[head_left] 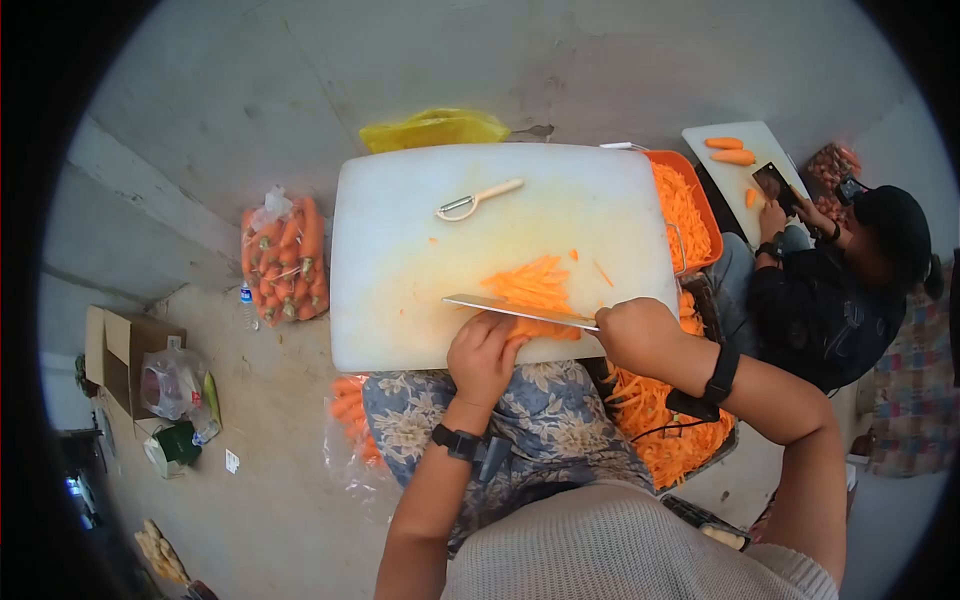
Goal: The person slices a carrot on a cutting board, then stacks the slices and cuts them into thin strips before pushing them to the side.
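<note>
My right hand point(640, 338) is closed round the handle of a kitchen knife point(522, 308). Its blade points left across carrot pieces on a large white cutting board point(390, 260). My left hand point(482, 355) rests at the board's near edge with bent fingers, holding carrot slices point(545, 328) just under the blade. Beyond the knife lies a pile of carrot strips point(528, 280), with a few scraps beside it. A peeler point(480, 199) with a pale handle lies farther back on the board, touched by neither hand.
A bag of carrots point(285, 260) stands left of the board. On the right are an orange tub of shredded carrot point(685, 210) and a dark crate of strips point(680, 440). A co-worker point(830, 290) sits by another board point(750, 150). A cardboard box point(125, 350) stands far left.
</note>
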{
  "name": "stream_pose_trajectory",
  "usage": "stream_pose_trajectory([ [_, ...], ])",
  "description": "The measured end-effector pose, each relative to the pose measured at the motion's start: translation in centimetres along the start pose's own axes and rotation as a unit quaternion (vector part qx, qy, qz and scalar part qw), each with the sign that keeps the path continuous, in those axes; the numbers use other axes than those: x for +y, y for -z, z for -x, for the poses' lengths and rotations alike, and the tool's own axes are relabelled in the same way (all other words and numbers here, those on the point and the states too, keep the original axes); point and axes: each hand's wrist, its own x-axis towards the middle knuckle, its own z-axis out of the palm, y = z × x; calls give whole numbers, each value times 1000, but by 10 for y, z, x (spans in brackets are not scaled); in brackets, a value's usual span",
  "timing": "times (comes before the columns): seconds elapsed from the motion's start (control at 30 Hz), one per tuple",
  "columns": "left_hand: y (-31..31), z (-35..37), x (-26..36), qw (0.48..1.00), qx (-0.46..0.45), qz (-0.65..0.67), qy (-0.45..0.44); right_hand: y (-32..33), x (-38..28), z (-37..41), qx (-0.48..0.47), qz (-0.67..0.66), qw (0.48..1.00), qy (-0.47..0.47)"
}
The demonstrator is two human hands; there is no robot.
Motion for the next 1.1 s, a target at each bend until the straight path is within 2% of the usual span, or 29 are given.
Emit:
stream_pose_trajectory([
  [0.27,0,-3,1,999,-11,26,15,-10,6,-16,-41,-16,999,9],
  [0.37,-2,-4,1,1000,-16,11,13,-30,3,-30,-20,-60,998,-12],
  [0.43,-2,-4,0,1000,-9,20,11,-41,0,-34,66,-99,993,-3],
  [0.67,-1,-1,-3,1000,-4,3,-2,-26,-4,-25,124,-95,988,11],
  [0.73,0,1,-4,1000,1,26,-12,-13,-12,-15,75,-78,994,-26],
  [0.87,-1,-1,-4,999,10,38,-21,-8,-12,-4,113,-63,992,4],
  [0.93,-1,-1,-5,999,10,43,-13,-5,-12,-1,32,-21,999,-7],
  [1.1,0,-2,-2,999,5,36,1,5,-11,5,-13,-1,1000,-22],
])
